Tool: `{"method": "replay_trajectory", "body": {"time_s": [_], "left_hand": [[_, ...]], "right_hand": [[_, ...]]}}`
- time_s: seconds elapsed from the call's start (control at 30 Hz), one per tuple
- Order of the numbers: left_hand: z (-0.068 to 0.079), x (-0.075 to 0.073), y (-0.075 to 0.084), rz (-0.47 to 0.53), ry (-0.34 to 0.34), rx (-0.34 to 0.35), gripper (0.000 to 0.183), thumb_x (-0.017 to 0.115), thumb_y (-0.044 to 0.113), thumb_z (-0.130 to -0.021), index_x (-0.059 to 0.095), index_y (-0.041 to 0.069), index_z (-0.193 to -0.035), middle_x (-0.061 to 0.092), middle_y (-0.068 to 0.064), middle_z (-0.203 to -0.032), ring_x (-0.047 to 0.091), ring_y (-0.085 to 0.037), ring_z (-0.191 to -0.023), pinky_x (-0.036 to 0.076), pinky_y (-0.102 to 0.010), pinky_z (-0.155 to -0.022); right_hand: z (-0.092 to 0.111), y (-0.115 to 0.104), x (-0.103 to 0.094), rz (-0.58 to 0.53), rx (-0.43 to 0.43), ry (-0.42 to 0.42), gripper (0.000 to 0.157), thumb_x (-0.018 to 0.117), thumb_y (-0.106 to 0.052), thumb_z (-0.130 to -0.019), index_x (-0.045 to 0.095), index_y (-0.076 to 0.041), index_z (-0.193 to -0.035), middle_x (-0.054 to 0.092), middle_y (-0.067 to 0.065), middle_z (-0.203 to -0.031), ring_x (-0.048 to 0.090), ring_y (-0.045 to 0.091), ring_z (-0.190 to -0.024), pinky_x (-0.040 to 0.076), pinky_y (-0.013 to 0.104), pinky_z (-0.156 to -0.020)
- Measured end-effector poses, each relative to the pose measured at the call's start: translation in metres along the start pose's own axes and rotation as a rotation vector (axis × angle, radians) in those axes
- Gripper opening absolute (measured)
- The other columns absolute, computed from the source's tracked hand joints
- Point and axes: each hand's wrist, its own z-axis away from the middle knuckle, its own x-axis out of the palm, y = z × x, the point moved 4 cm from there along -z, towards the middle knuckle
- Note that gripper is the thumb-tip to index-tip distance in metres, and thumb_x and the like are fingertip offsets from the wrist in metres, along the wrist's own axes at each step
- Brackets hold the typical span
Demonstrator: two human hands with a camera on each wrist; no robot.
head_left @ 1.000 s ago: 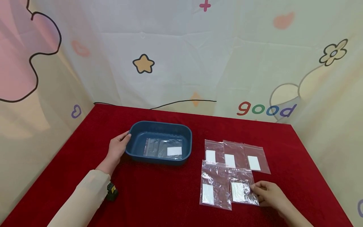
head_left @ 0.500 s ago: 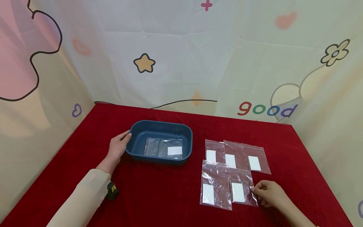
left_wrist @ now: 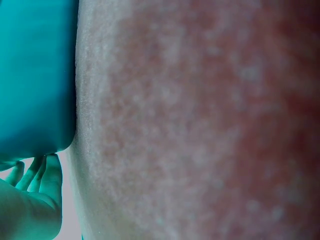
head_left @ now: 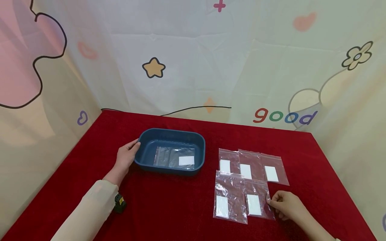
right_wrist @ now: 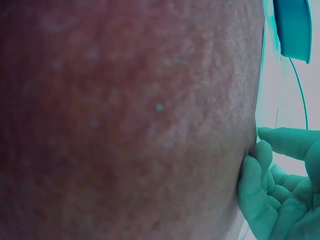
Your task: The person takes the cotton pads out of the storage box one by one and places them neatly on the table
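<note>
In the head view, my left hand holds the left end of a blue plastic basin, thumb at the rim and fingers against the outer wall. A clear zip bag with a white rectangular piece in it lies on the basin's floor. My right hand pinches the right edge of another zip bag, which lies front right with a white piece inside. The left wrist view shows my fingertips under the basin wall; in the right wrist view, my fingers curl near the cloth.
Several more zip bags with white pieces lie beside it: a front bag to the left, and a back row with a right-hand bag. Red cloth covers the table. A printed curtain closes off the back and sides.
The bag at my right hand looks flatter, and the bright patch beside its white piece is gone. My right fingers have shifted slightly along its edge. The left hand and basin stay put.
</note>
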Motion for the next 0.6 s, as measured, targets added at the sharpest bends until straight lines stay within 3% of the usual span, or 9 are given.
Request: {"method": "replay_trajectory", "body": {"time_s": [0.23,0.6], "left_hand": [[0.001,0.000,0.000,0.001,-0.001,0.006,0.051,0.047,0.027,-0.110,0.041,0.006,-0.157,0.040,-0.018,-0.163,0.044,-0.034,-0.146,0.041,-0.047,-0.120],[0.000,0.000,0.000,0.002,0.001,0.018,0.051,0.046,0.025,-0.110,0.040,0.004,-0.156,0.039,-0.019,-0.164,0.043,-0.036,-0.147,0.040,-0.048,-0.120]], "right_hand": [[-0.001,0.001,-0.004,-0.010,0.013,-0.038,0.024,0.066,-0.020,-0.097,0.065,0.000,-0.084,0.061,0.003,-0.065,0.060,0.015,-0.055,0.059,0.032,-0.054],[-0.007,-0.001,-0.025,-0.155,-0.022,-0.165,0.040,0.051,-0.027,-0.107,0.065,0.010,-0.111,0.072,0.003,-0.089,0.067,0.015,-0.080,0.062,0.038,-0.071]]}}
